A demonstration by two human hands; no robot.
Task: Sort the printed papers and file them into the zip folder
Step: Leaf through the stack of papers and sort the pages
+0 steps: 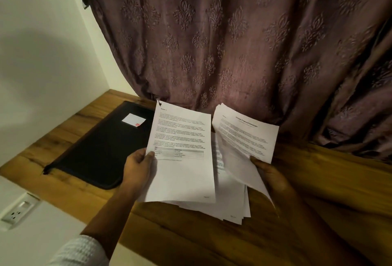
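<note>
So the left hand [139, 165] was pinching one printed sheet [182, 149] by its left edge, thumb on the front right by the little table at the end of the text, fingers out of sight behind. The sheet was held up off the desk and facing the camera, my guess so the heading could be read. There was a small dark clip or staple at its top corner, too blurry to call.

The right hand [269, 173] was gripping a thin bunch of pages [246, 136], thumb on top at the lower edge. The front one showed a bold title and the lower part drooped and curled toward the person. It was kept apart from the left sheet, which looked like comparing two documents before deciding what goes with what.

Under both hands was a loose pile [233, 202], fanned at the near corners, to the right of the zip folder [101, 149]. I think it lay on the wooden desk [318, 181], but its upper part was hidden, so it's hard to be sure.

The zip folder itself was flat on the desk, just left of the left hand and not touching it, closed as far as I could tell, with a white label [133, 120] near its far end. It was parked within reach, so filing looked like a short slide over. Sorting looked nowhere near finished, nothing in the folder yet from what I could see.

Beyond the folder and to its right hung a brownish patterned curtain [233, 43], and on the near-left side of the folder was a wall socket [19, 208].
</note>
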